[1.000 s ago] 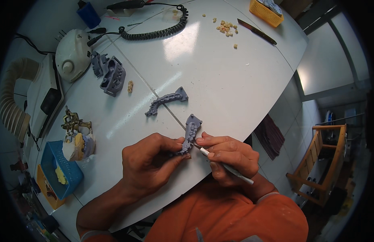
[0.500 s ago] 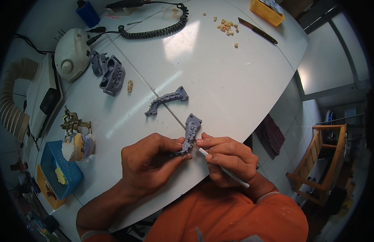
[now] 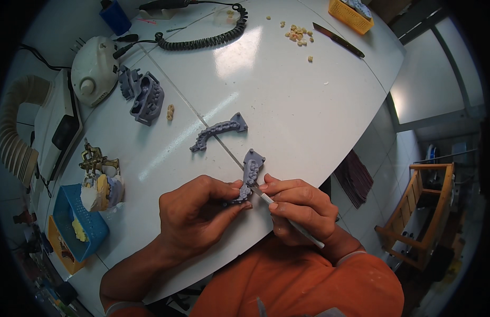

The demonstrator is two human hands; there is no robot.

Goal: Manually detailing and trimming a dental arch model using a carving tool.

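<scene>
Model (image 3: 251, 171) just over worktop (image 3: 303, 127) near its edge, pinched at lower end by fingers of left hand (image 3: 195, 211); tool (image 3: 304, 233) pinched in right hand (image 3: 307, 206), tip at model's side. Probably light, stiff, brittle across narrow arch: best held by broad plate end (image 3: 254, 155).

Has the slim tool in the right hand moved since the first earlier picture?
Yes. Judged against the loose grey dental arch on the table, the rear end of the slim tool has shifted slightly left and down in the view.
</scene>
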